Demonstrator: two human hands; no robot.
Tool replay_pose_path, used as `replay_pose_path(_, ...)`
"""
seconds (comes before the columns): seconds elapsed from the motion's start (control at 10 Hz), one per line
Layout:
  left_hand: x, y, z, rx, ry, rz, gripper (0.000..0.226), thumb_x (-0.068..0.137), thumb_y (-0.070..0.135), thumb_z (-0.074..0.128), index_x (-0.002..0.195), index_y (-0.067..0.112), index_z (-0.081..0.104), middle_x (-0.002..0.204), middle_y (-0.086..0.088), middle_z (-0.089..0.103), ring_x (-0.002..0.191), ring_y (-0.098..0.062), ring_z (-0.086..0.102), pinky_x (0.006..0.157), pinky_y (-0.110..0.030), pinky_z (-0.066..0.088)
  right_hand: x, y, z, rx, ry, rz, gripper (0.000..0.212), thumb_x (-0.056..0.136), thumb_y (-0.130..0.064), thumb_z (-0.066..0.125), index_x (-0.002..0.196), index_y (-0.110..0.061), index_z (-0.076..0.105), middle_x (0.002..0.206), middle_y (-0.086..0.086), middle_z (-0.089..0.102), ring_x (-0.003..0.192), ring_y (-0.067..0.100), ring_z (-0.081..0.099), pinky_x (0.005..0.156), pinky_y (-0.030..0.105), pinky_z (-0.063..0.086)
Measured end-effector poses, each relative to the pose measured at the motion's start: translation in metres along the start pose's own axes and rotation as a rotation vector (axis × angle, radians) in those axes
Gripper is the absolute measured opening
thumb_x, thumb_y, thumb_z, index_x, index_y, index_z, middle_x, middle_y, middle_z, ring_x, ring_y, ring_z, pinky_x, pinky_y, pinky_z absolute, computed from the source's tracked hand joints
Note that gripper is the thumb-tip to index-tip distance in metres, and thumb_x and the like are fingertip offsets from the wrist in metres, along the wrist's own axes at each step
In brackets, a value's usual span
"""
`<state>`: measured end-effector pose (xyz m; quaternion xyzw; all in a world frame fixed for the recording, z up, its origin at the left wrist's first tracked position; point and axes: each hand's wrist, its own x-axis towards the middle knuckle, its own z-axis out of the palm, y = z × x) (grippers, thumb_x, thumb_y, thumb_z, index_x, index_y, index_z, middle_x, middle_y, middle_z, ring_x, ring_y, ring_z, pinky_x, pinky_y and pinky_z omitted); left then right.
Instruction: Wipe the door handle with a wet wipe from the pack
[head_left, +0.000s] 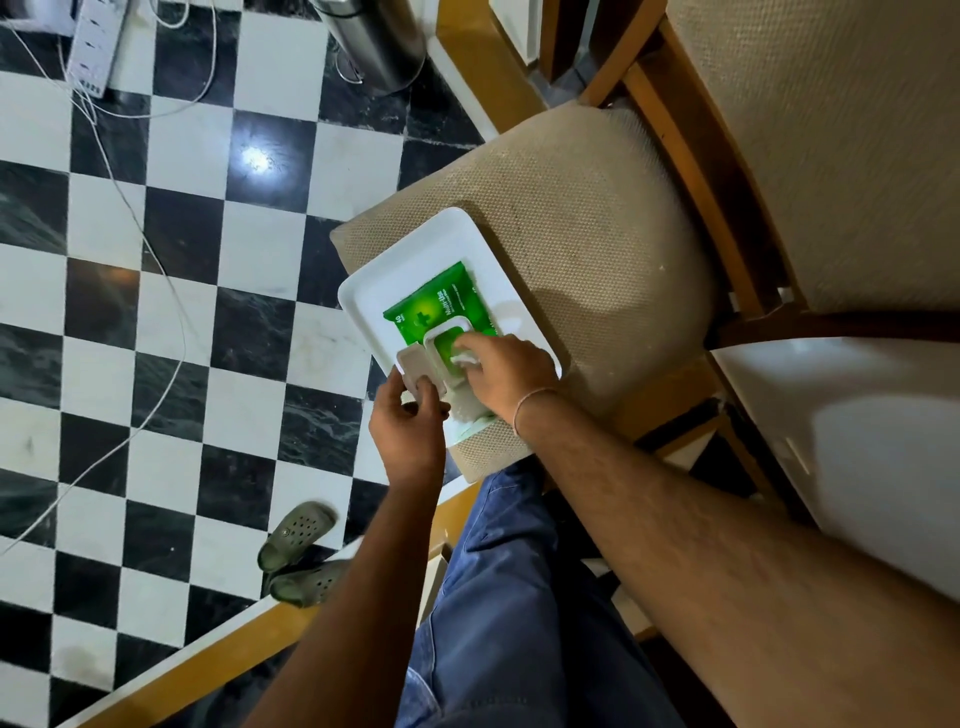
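A green pack of wet wipes (431, 306) lies in a white tray (395, 265) on the seat of a beige cushioned chair (587, 228). The pack's white flip lid (413, 366) is swung open toward me, and my left hand (410, 421) holds it by thumb and fingers. My right hand (506, 371) rests over the opening, its fingertips pinching a white wet wipe (464, 358) that sticks out of the slot. No door handle is in view.
Black-and-white checkered floor (171, 291) lies to the left, with white cables and a power strip (96, 44) at the top left. A metal bin (374, 41) stands at the top. Two grey clogs (296, 535) sit near my blue-trousered leg. Wooden chair frames surround the seat.
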<state>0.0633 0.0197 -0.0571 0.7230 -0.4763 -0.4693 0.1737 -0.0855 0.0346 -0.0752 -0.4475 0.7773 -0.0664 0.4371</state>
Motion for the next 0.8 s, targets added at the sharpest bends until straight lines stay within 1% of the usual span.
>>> replay_pose_path(0.1, -0.001, 0.002, 0.006, 0.135, 0.021, 0.167, 0.045, 0.099, 0.033, 0.075, 0.143, 0.023, 0.068, 0.103, 0.010, 0.063, 0.079, -0.008, 0.074, 0.069, -0.024, 0.062, -0.013, 0.010, 0.002, 0.142, 0.163, 0.045, 0.038, 0.093, -0.049, 0.069, 0.128, -0.036, 0.067, 0.107, 0.009, 0.081, 0.100, 0.038, 0.075, 0.079, 0.041, 0.062)
replay_pose_path(0.2, -0.010, 0.001, 0.014, 0.329, -0.049, 0.365, 0.064, 0.101, 0.042, 0.073, 0.160, 0.028, 0.053, 0.128, 0.001, 0.061, 0.094, -0.005, 0.072, 0.078, -0.019, 0.060, -0.035, 0.029, 0.005, 0.215, 0.368, 0.104, 0.026, 0.095, -0.043, 0.066, 0.117, -0.030, 0.071, 0.077, 0.008, 0.078, 0.075, 0.037, 0.074, 0.061, 0.034, 0.055)
replay_pose_path(0.3, -0.013, -0.008, 0.025, 0.806, -0.061, 0.578, 0.063, 0.102, 0.055, 0.060, 0.158, 0.026, 0.054, 0.153, -0.005, 0.057, 0.134, -0.029, 0.059, 0.103, -0.043, 0.054, -0.067, 0.051, 0.011, 0.305, 0.444, 0.240, 0.021, 0.099, -0.035, 0.058, 0.112, -0.027, 0.072, 0.082, 0.009, 0.079, 0.078, 0.038, 0.072, 0.064, 0.039, 0.058)
replay_pose_path(0.4, -0.011, -0.011, 0.039, 1.129, -0.203, 0.565, 0.067, 0.106, 0.061, 0.044, 0.162, 0.024, 0.048, 0.173, -0.005, 0.038, 0.157, -0.033, 0.038, 0.127, -0.050, 0.031, -0.108, 0.072, 0.023, 0.357, 0.470, 0.332, 0.021, 0.101, -0.028, 0.058, 0.114, -0.028, 0.075, 0.088, 0.007, 0.081, 0.083, 0.033, 0.073, 0.064, 0.030, 0.050)
replay_pose_path(0.5, -0.003, -0.012, 0.045, 1.217, -0.249, 0.530, 0.067, 0.108, 0.056, 0.037, 0.165, 0.021, 0.041, 0.177, -0.007, 0.031, 0.161, -0.034, 0.032, 0.132, -0.054, 0.026, -0.151, 0.087, 0.039, 0.335, 0.483, 0.404, 0.022, 0.100, -0.022, 0.062, 0.116, -0.026, 0.078, 0.093, 0.009, 0.082, 0.087, 0.037, 0.075, 0.066, 0.035, 0.052)
replay_pose_path(0.6, -0.006, -0.011, 0.047, 1.287, -0.290, 0.492, 0.071, 0.108, 0.052, 0.034, 0.171, 0.019, 0.028, 0.180, -0.007, 0.023, 0.163, -0.033, 0.026, 0.133, -0.054, 0.022, -0.190, 0.096, 0.057, 0.355, 0.442, 0.507, 0.025, 0.101, -0.021, 0.062, 0.120, -0.023, 0.078, 0.085, 0.015, 0.081, 0.082, 0.040, 0.075, 0.063, 0.035, 0.052)
replay_pose_path(0.7, -0.005, -0.006, 0.052, 1.309, -0.329, 0.437, 0.074, 0.109, 0.048, 0.036, 0.173, 0.015, 0.019, 0.182, -0.008, 0.016, 0.164, -0.035, 0.022, 0.133, -0.053, 0.021, -0.217, 0.095, 0.067, 0.387, 0.400, 0.557, 0.027, 0.103, -0.023, 0.059, 0.123, -0.026, 0.077, 0.085, 0.015, 0.080, 0.081, 0.037, 0.075, 0.062, 0.031, 0.049)
replay_pose_path(0.8, -0.015, -0.002, 0.046, 1.309, -0.377, 0.389, 0.079, 0.110, 0.048, 0.037, 0.175, 0.014, 0.008, 0.184, -0.008, 0.001, 0.168, -0.036, 0.012, 0.136, -0.052, 0.014, -0.243, 0.095, 0.073, 0.485, 0.375, 0.639, 0.028, 0.105, -0.028, 0.055, 0.127, -0.031, 0.072, 0.095, 0.009, 0.082, 0.088, 0.034, 0.077, 0.069, 0.042, 0.060)
